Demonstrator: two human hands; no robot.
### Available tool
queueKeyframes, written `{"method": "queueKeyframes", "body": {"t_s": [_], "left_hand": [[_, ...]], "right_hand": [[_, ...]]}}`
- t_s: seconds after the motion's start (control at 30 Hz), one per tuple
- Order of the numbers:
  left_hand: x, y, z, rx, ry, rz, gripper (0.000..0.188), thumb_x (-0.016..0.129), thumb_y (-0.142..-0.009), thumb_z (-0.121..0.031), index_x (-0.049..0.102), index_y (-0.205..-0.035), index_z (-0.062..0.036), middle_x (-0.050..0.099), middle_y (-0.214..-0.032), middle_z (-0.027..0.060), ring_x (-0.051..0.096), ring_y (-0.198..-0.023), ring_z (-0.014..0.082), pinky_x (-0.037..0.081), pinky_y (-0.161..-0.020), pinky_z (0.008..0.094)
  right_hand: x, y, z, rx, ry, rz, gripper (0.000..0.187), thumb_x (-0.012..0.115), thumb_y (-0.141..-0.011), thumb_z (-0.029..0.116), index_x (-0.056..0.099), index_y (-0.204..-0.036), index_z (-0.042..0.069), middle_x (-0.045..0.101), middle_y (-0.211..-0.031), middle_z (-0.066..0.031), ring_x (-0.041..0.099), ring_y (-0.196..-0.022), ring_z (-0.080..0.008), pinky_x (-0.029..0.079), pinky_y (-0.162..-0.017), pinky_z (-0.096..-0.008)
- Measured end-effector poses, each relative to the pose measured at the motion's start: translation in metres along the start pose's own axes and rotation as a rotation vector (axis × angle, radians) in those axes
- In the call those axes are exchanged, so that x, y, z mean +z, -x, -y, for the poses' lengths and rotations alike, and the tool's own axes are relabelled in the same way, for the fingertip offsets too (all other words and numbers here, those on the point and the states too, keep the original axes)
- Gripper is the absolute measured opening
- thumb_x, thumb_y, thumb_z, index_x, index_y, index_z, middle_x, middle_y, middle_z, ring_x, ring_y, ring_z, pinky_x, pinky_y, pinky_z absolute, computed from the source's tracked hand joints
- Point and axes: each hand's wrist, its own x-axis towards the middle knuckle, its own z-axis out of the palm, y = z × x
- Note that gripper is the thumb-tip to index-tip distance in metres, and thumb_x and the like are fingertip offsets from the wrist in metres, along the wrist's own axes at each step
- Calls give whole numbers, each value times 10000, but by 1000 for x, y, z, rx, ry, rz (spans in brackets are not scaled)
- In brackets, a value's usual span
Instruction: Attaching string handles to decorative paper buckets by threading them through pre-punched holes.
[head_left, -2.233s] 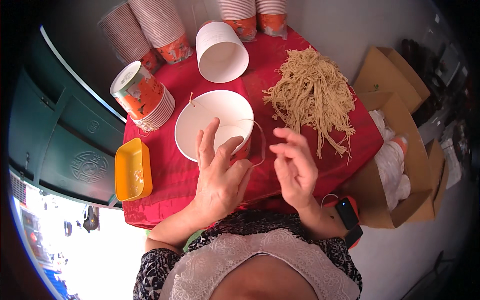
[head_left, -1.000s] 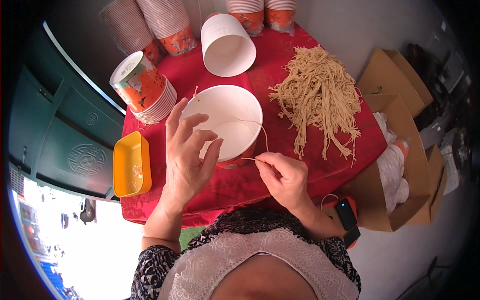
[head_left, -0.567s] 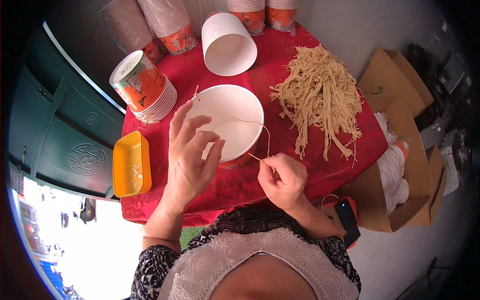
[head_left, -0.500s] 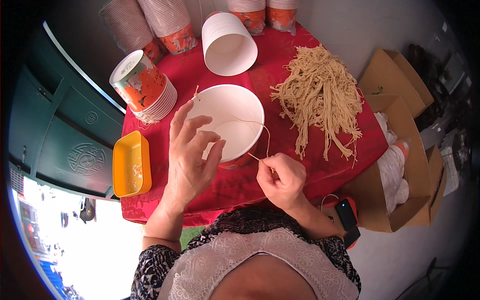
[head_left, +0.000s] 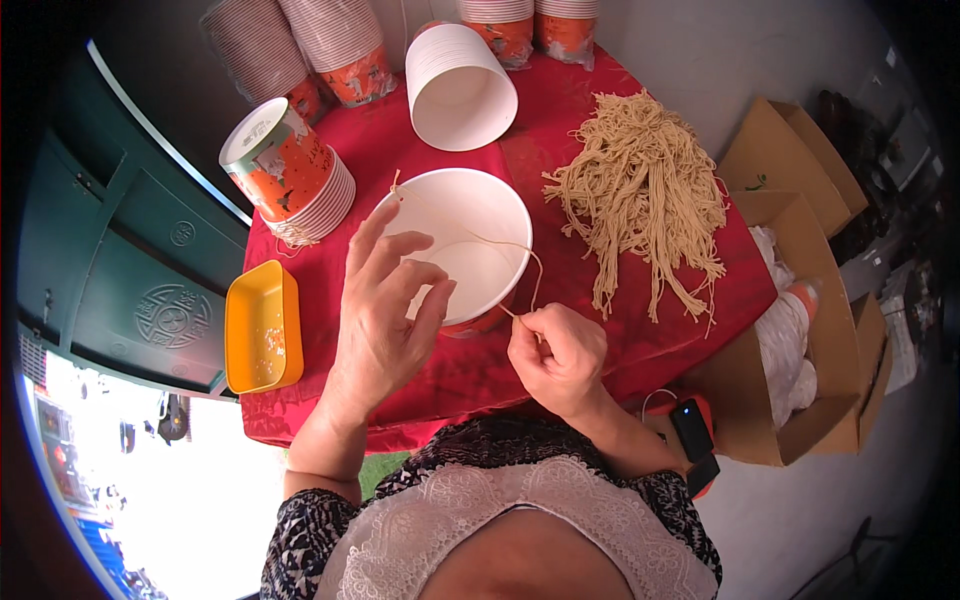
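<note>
Between my hands a white-lined paper bucket (head_left: pixel 478 280) stands upright on the red tablecloth. A thin beige string (head_left: pixel 541 268) hangs over its right rim and runs down inside. My right hand (head_left: pixel 560 355), closed in a pinch, holds that string just right of the bucket's near side. A short knotted bit of string (head_left: pixel 395 184) sticks up at the far left rim; whether it is the same piece I cannot tell. My left hand (head_left: pixel 385 315) is raised over the bucket's left side, fingers spread and thumb apart, nothing visible in it.
A heap of beige strings (head_left: pixel 645 190) lies to the right. Farther back, another paper bucket (head_left: pixel 462 90) rests on its side. Left are a stack of orange buckets (head_left: pixel 290 170) and a yellow tray (head_left: pixel 233 345) holding small bits. Cardboard boxes (head_left: pixel 820 390) stand beyond the table's right edge.
My right hand has shifted very slightly left with the string in its pinch. The left hand keeps nearly the same spread pose, a touch farther right in the view.
</note>
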Motion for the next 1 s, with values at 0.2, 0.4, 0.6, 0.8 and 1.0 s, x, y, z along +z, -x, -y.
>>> {"method": "queueKeyframes", "body": {"t_s": [0.2,0.4,0.6,0.8,1.0], "left_hand": [[-10,-16,-1,-35,247,289,227,683,-799,5,686,-1026,-16,661,-1121,134,502,-1289,375,436,-1035,472],[-3,-35,6,74,269,493,199,692,-800,-10,698,-999,-6,675,-1061,140,536,-1224,377,454,-1006,440],[2,-42,12,127,278,591,100,676,-810,-68,677,-865,16,652,-855,149,599,-966,338,479,-849,428],[-6,-33,-5,-105,394,452,49,662,-809,-27,641,-802,17,630,-802,133,615,-778,278,483,-709,379],[-1,-24,-6,-285,680,466,117,660,-802,40,579,-719,21,640,-936,62,559,-728,72,444,-617,237]], "right_hand": [[7,-3,-3,-3,20,-20,182,673,-710,-124,568,-741,21,515,-598,-56,513,-464,-160,387,-429,-289],[12,-3,-3,21,13,-6,213,701,-711,-106,551,-761,35,506,-603,-75,543,-491,-227,422,-441,-343],[10,-4,-1,49,-1,29,195,714,-728,-93,573,-789,28,533,-631,-82,563,-511,-229,440,-458,-345],[3,-3,4,157,-18,105,166,739,-767,-33,630,-881,19,625,-755,-111,639,-597,-268,495,-507,-368],[3,-5,1,129,-54,132,109,699,-818,-66,631,-892,-25,620,-739,-122,609,-579,-209,453,-506,-310]]}}
